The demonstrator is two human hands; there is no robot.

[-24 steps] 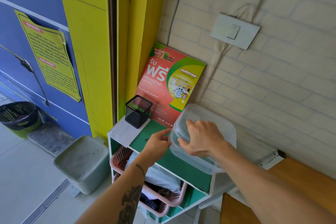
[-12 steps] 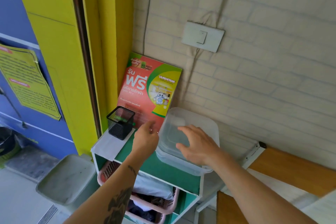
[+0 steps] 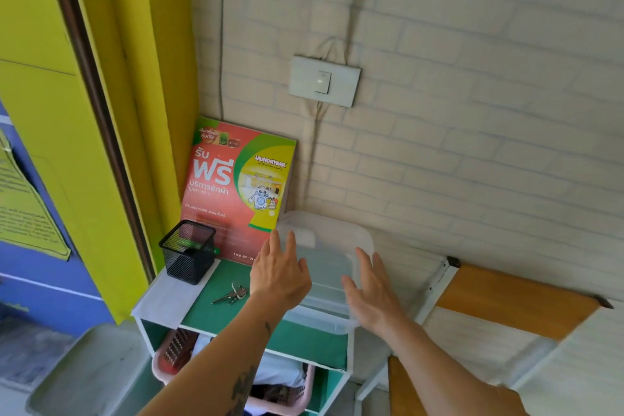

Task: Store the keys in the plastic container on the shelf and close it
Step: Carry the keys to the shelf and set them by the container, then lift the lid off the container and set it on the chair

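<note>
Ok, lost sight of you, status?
Left hand and right hand open at the container. Lid on. Keys on the shelf, untouched. Nothing blocking.

Both hands hover flat and spread over the clear plastic container on the green shelf: the left hand at its left edge, the right hand at its right. The keys lie left of it, near a black mesh pen holder.

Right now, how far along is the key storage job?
Barely started. Done: nothing yet; the keys lie on the green shelf top, outside the plastic container. In hand: left hand and right hand, both open, at its lid. Left: open, drop keys in, close.
</note>
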